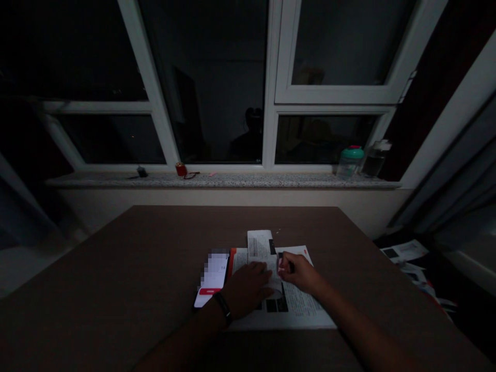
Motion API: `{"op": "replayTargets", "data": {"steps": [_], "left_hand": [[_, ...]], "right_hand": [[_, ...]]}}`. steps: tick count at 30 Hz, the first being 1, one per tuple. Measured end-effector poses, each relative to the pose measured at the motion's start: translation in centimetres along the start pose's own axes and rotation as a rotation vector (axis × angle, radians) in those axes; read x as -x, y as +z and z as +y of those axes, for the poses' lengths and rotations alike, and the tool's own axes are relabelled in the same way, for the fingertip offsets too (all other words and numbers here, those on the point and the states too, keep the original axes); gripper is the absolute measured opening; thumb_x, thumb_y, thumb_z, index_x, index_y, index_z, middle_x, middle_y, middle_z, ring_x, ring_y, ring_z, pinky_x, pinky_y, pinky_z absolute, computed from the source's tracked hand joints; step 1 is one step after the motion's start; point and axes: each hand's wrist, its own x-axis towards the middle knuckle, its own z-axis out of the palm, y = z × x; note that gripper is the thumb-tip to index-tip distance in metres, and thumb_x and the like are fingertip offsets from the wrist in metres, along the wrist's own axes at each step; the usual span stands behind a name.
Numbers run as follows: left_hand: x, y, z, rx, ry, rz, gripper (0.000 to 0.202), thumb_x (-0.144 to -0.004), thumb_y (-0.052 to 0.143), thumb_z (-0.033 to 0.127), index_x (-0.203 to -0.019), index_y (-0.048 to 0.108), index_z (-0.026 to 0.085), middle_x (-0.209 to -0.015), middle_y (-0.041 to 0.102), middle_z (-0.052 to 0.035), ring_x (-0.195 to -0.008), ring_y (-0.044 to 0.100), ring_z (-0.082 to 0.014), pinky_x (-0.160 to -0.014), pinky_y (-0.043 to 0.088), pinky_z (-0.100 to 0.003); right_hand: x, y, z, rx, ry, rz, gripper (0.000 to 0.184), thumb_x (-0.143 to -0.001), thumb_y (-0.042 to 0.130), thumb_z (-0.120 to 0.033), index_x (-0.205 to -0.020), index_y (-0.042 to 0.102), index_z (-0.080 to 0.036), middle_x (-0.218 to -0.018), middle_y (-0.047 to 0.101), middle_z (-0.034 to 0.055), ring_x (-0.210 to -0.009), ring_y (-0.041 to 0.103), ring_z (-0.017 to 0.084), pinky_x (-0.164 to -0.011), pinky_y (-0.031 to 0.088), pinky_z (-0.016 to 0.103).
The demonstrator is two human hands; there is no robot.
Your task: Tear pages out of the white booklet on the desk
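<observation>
A strip of folded printed paper lies over a larger printed sheet on the table. My left hand rests flat across the folded paper, fingers stretched out and pressing it down. At the paper's right edge, my right hand is closed with its fingers curled in a pinch. Something small and pinkish shows at those fingertips, too dim to name. Left of the sheet lies a phone with its screen lit, close to my left wrist.
The brown table reaches toward a granite windowsill. On the sill stand a teal-lidded bottle, another clear bottle, a small red can and a dark little object. Loose papers lie beyond the table's right edge.
</observation>
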Motion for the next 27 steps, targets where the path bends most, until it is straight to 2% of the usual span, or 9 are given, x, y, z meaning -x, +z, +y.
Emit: {"op": "replayTargets", "data": {"steps": [5, 12, 18, 22, 24, 27], "left_hand": [[0.0, 0.4, -0.2, -0.002, -0.006, 0.002, 0.038, -0.093, 0.056, 0.036, -0.128, 0.050, 0.021, -0.134, 0.050, -0.0097, -0.121, 0.046, -0.0274, -0.099, 0.040, -0.043], [0.1, 0.5, -0.3, -0.012, 0.003, 0.000, 0.045, -0.091, 0.059, 0.039, -0.131, 0.048, 0.021, -0.135, 0.049, -0.0097, -0.123, 0.045, -0.0277, -0.099, 0.040, -0.044], [0.0, 0.3, -0.3, -0.011, -0.009, -0.026, 0.047, -0.089, 0.061, 0.037, -0.132, 0.048, 0.022, -0.136, 0.048, -0.0103, -0.123, 0.044, -0.0283, -0.100, 0.040, -0.044], [0.1, 0.3, -0.3, -0.016, -0.007, -0.033, 0.049, -0.088, 0.063, 0.036, -0.133, 0.047, 0.021, -0.137, 0.047, -0.0109, -0.124, 0.044, -0.0284, -0.101, 0.040, -0.043], [0.1, 0.3, -0.2, -0.018, -0.009, -0.033, 0.050, -0.088, 0.063, 0.036, -0.133, 0.047, 0.020, -0.137, 0.047, -0.0114, -0.125, 0.043, -0.0285, -0.102, 0.039, -0.044], [0.0, 0.3, -0.1, -0.021, -0.044, -0.019, 0.053, -0.087, 0.065, 0.036, -0.133, 0.046, 0.018, -0.138, 0.046, -0.0126, -0.126, 0.043, -0.0295, -0.103, 0.039, -0.045]], "right_hand": [[0.4, -0.1, 0.3, -0.026, -0.018, -0.064, 0.017, -0.070, 0.065, -0.015, -0.068, 0.048, -0.019, -0.060, 0.051, -0.0055, -0.055, 0.047, 0.010, -0.051, 0.033, 0.019], [-0.1, 0.2, 0.5, 0.000, 0.000, 0.047, 0.017, -0.069, 0.065, -0.016, -0.068, 0.048, -0.020, -0.063, 0.053, -0.0047, -0.053, 0.044, 0.010, -0.050, 0.032, 0.019], [0.6, -0.4, -0.6, -0.105, 0.012, -0.111, 0.023, -0.066, 0.067, -0.015, -0.063, 0.045, -0.019, -0.070, 0.057, -0.0024, -0.059, 0.048, 0.010, -0.053, 0.035, 0.019], [0.9, -0.5, -0.7, -0.111, 0.012, -0.163, 0.023, -0.065, 0.068, -0.015, -0.064, 0.045, -0.019, -0.070, 0.058, -0.0029, -0.058, 0.048, 0.010, -0.051, 0.034, 0.019], [0.6, -0.4, -0.5, -0.070, 0.021, -0.125, 0.020, -0.068, 0.066, -0.016, -0.067, 0.046, -0.019, -0.066, 0.055, -0.0042, -0.056, 0.047, 0.010, -0.051, 0.034, 0.019], [0.1, -0.2, -0.4, 0.017, 0.020, 0.003, 0.017, -0.071, 0.065, -0.017, -0.070, 0.047, -0.020, -0.061, 0.051, -0.0056, -0.054, 0.045, 0.010, -0.050, 0.032, 0.019]]}}
